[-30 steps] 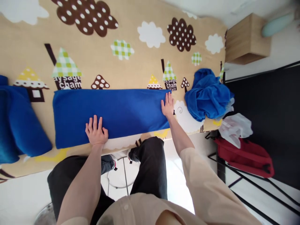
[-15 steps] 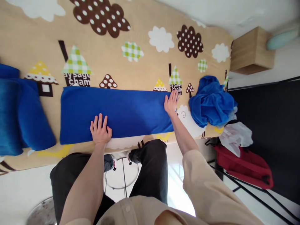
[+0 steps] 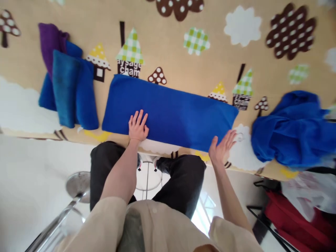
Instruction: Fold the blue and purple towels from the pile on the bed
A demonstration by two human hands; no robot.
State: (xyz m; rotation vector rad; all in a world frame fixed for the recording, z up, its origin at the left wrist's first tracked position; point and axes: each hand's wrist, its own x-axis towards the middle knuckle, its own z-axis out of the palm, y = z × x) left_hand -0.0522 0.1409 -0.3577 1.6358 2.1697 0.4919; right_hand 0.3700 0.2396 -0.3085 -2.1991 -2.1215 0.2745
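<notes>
A long blue cloth [image 3: 170, 108] lies flat, folded into a strip, along the near side of the patterned tablecloth [image 3: 162, 42]. My left hand [image 3: 138, 126] rests on its near edge, left of the middle, fingers spread and palm down. At the cloth's right end, my right hand [image 3: 222, 147] touches or hovers by the near corner, its fingers extended and thumb apart. Neither hand holds anything.
Folded blue and purple cloths [image 3: 65, 87] lie at the left. A crumpled blue cloth heap [image 3: 291, 129] sits at the right. Below it are a clear plastic bag [image 3: 301, 189] and a red bag [image 3: 294, 220]. A metal stool [image 3: 78, 183] stands at the lower left.
The view has shifted left, bringing the purple cloth into sight. My right hand has moved from the far part of the cloth's right end to its near corner. My left hand stays on the cloth.
</notes>
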